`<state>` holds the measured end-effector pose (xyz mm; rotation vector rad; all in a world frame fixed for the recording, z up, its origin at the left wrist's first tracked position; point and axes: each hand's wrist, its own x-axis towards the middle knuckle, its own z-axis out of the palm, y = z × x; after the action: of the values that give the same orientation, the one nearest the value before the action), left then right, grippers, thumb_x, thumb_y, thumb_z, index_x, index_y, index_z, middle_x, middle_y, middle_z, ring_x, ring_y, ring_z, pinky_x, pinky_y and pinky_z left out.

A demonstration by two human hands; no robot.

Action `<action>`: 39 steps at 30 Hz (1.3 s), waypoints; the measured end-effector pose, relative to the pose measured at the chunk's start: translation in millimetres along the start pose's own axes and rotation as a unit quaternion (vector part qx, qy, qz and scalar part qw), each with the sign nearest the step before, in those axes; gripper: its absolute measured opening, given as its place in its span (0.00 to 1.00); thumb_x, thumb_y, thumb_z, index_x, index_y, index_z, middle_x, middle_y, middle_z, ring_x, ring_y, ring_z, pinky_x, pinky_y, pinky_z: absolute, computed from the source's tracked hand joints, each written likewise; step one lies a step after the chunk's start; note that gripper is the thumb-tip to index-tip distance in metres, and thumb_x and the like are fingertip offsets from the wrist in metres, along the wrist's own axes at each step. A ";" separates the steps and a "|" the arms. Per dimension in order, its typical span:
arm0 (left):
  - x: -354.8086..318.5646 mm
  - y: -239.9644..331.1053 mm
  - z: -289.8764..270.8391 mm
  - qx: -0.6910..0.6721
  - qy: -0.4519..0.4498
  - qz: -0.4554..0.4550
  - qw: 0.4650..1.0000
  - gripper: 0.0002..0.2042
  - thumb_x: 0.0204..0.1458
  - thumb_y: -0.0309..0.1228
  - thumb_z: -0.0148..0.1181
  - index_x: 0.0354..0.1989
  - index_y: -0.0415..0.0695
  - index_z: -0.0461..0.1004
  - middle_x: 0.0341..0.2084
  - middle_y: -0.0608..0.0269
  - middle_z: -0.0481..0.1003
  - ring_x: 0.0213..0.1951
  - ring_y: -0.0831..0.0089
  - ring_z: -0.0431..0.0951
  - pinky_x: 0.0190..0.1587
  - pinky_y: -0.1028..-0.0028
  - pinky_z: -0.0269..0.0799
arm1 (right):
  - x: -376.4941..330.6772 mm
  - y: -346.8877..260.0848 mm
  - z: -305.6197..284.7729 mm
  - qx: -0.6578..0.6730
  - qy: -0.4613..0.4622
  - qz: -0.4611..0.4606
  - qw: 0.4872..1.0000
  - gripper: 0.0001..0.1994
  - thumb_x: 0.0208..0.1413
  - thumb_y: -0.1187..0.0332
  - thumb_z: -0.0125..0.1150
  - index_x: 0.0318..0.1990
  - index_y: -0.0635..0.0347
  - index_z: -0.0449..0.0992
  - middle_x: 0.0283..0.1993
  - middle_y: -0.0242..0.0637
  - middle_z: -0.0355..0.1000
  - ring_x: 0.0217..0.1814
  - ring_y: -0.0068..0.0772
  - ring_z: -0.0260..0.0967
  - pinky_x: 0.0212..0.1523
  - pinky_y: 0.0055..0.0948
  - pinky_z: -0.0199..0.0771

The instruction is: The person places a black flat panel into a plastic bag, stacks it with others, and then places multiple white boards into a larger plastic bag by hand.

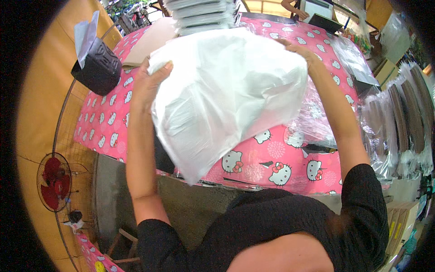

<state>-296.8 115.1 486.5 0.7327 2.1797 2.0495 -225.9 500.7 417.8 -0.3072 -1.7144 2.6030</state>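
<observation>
Over the table I hold up a wide sheaf of thin, translucent white plastic (226, 86); whether it is sheets or flat bags I cannot tell. My left hand (156, 76) pinches its left edge, thumb on top and the other fingers hidden beneath. At the upper right edge, my right hand (300, 52) grips the same plastic, with part of its fingers hidden. The plastic sags between my hands, and a creased corner hangs toward the table's near edge. Crinkled clear plastic (312, 113) lies on the table by my right forearm.
A pink cat-patterned cover (106, 120) is on the table. Behind the plastic rises a tall stack of wrapped packs (201, 16). A black bin (100, 68) stands at left, above a red-bladed fan (56, 183). Wrapped bundles (403, 122) line the right. Another person's hand (301, 13) is far back.
</observation>
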 end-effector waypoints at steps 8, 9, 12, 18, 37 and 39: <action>44.8 63.6 -11.4 0.121 -0.123 -0.006 0.985 0.25 0.40 0.29 0.62 0.46 0.32 0.61 0.34 0.59 0.71 0.34 0.75 0.72 0.37 0.80 0.66 | -22.7 24.8 17.9 0.049 -0.074 0.046 0.995 0.23 0.50 0.54 0.45 0.46 0.65 0.65 0.45 0.46 0.66 0.41 0.30 0.67 0.45 0.32 0.66; 45.3 74.5 -0.7 0.141 -0.115 -0.006 0.983 0.26 0.40 0.29 0.62 0.47 0.32 0.61 0.34 0.59 0.71 0.34 0.75 0.72 0.37 0.80 0.66 | -25.9 36.2 20.9 -0.055 -0.053 -0.028 0.997 0.30 0.45 0.49 0.53 0.46 0.68 0.63 0.45 0.47 0.65 0.45 0.33 0.65 0.48 0.33 0.62; 41.6 113.1 20.0 0.284 -0.099 0.045 0.953 0.28 0.40 0.31 0.62 0.49 0.31 0.59 0.35 0.59 0.71 0.35 0.77 0.71 0.38 0.83 0.65 | -40.7 44.5 44.0 -0.365 0.074 -0.133 0.919 0.37 0.34 0.55 0.67 0.51 0.67 0.58 0.48 0.46 0.62 0.49 0.37 0.61 0.49 0.32 0.61; 57.7 165.1 39.6 0.221 -0.142 0.009 0.965 0.18 0.43 0.32 0.59 0.41 0.37 0.67 0.30 0.61 0.73 0.28 0.76 0.73 0.32 0.79 0.69 | -68.9 -19.5 20.8 -0.310 0.039 -0.120 0.942 0.36 0.29 0.64 0.71 0.50 0.66 0.60 0.44 0.43 0.66 0.46 0.34 0.64 0.47 0.30 0.64; 76.9 225.6 311.4 0.360 -0.177 0.487 0.776 0.15 0.39 0.19 0.55 0.40 0.41 0.70 0.36 0.56 0.72 0.39 0.67 0.71 0.42 0.74 0.66 | -34.2 -180.3 -193.3 -0.471 0.362 -0.387 0.705 0.28 0.26 0.63 0.67 0.40 0.68 0.69 0.38 0.49 0.69 0.42 0.43 0.66 0.42 0.32 0.65; 63.1 207.4 336.4 0.465 -0.106 0.524 0.706 0.17 0.40 0.19 0.53 0.42 0.43 0.69 0.38 0.55 0.72 0.40 0.64 0.71 0.42 0.71 0.66 | -31.7 -176.5 -215.1 -0.439 0.374 -0.389 0.718 0.29 0.26 0.63 0.66 0.41 0.70 0.69 0.38 0.50 0.69 0.43 0.43 0.66 0.43 0.33 0.65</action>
<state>-170.4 451.0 663.7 2.5972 2.8350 0.5470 -176.1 763.2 501.5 -0.4138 -1.9312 0.7731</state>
